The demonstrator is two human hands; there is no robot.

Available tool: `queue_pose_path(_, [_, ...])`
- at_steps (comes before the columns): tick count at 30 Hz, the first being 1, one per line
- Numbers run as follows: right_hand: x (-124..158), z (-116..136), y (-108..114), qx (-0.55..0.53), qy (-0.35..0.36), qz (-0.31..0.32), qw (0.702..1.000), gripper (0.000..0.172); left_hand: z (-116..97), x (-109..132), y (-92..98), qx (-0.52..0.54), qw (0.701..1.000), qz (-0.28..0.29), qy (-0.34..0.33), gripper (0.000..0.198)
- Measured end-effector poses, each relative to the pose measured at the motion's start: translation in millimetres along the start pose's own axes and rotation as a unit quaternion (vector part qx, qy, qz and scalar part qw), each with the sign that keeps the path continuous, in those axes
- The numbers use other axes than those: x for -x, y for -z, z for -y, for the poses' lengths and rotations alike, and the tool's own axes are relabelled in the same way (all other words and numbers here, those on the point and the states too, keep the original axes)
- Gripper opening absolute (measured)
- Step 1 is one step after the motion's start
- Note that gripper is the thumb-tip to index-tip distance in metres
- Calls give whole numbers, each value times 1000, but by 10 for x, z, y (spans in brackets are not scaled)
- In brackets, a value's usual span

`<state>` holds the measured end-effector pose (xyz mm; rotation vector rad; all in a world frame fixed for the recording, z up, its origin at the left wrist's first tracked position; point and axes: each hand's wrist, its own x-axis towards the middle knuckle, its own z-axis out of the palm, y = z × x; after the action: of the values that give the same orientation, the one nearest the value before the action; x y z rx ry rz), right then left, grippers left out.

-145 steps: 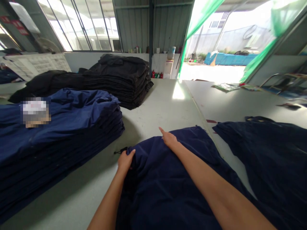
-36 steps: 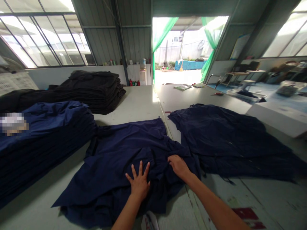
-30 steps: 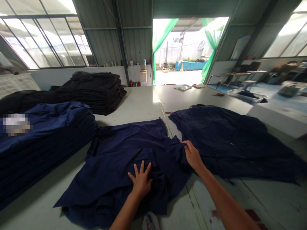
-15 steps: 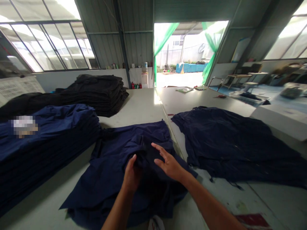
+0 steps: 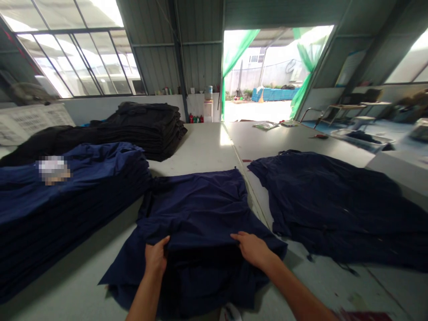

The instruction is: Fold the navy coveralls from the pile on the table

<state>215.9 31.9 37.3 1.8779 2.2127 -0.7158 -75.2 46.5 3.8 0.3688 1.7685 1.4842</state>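
The garment [image 5: 200, 196] was spread on the table [image 5: 207, 133], front and centre, between the blue stack [image 5: 113, 171] on the left and the navy pile [image 5: 327, 200] on the right. And there was the hold: the cloth was raised in a fold, a dark hollow left beneath it, and both ends were taken. By the left hand [image 5: 156, 258], narrowed with its thumb on top, one end was pinched; by the right hand [image 5: 253, 249], fingers laid over the edge, the other was gripped, though its thumb was hidden and its firmness could not be told. For this lift, it was judged, both hands were best kept level and eased gently apart, so that the slack was drawn out and the far half was not dragged. Care was also called for at the near corners, which were splayed unevenly to either side, and over the creases across the top. And the lettering? No brand could be made out. The pale patch [image 5: 53, 169] on the blue stack was blurred into blocks; the papers [image 5: 265, 125] on the far table and the wall notice [image 5: 349, 69] were too small to be read.
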Motion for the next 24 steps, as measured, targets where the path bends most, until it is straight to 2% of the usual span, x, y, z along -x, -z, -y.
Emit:
queue_pose_path(2, [66,74,87,-14,46,11,999,43,-80,-42,106,-113,990,-40,-74,71])
queue_pose_path(4, [68,181,126,-39,79,47,995,34,-147,-35,161,-241,954,-97,-151,81])
queue_pose_path(5, [37,244,122,-50,84,45,994,33,-164,-11,162,-305,927,-106,-192,79])
queue_pose_path(6, [-14,309,100,-52,82,20,995,33,-166,23,145,-387,885,-89,-245,71])
queue_pose_path(7, [-83,372,63,-42,75,-24,996,34,-150,60,116,-471,830,-47,-296,61])
queue_pose_path(9, [-249,476,-57,-1,49,-110,993,44,-71,122,49,-587,724,72,-355,48])
queue_pose_path(10, [-332,511,-134,17,33,-130,991,55,-10,135,27,-621,689,113,-355,47])
queue_pose_path(11, [-408,533,-220,30,17,-132,991,63,60,132,21,-646,672,132,-337,50])
queue_pose_path(12, [-472,541,-312,36,4,-122,992,68,137,113,31,-664,671,133,-303,58])
queue_pose_path(15, [-581,491,-584,34,-15,-89,995,71,371,6,129,-679,699,111,-195,75])
queue_pose_path(18, [-587,372,-764,33,-22,-92,995,70,535,-46,196,-677,706,109,-178,75])
queue_pose_path(21, [-530,243,-768,36,-33,-95,994,68,536,47,146,-682,701,121,-170,75])
queue_pose_path(24, [-450,164,-609,33,-44,-51,997,65,361,207,37,-704,679,168,-122,77])
